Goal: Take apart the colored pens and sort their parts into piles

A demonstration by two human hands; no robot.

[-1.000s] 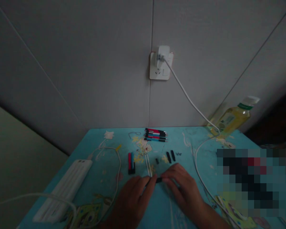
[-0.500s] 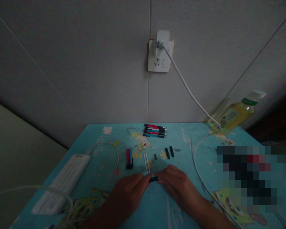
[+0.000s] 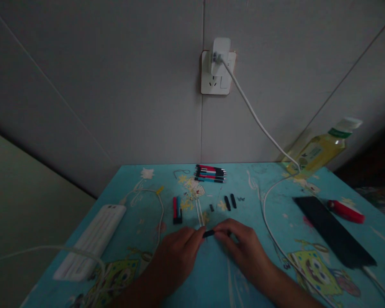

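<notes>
The left hand (image 3: 181, 248) is holding a black pen part (image 3: 208, 234) in a narrow grip; the right hand (image 3: 240, 239) is pinching its other end over the worktop (image 3: 214, 278). Beyond, two black pieces (image 3: 227, 203) are lying side by side, and pens (image 3: 211, 173) are resting near the wall (image 3: 147, 107).

Dim, underexposed, frame corners darkest. Light source unclear. Table (image 3: 208, 278) muted; faint shadow on wall (image 3: 141, 107) by bottle (image 3: 321, 152), far right corner. Black piece (image 3: 208, 234) soft, detail lost. Wide-angle stretch toward frame edges, bottle slanting.
</notes>
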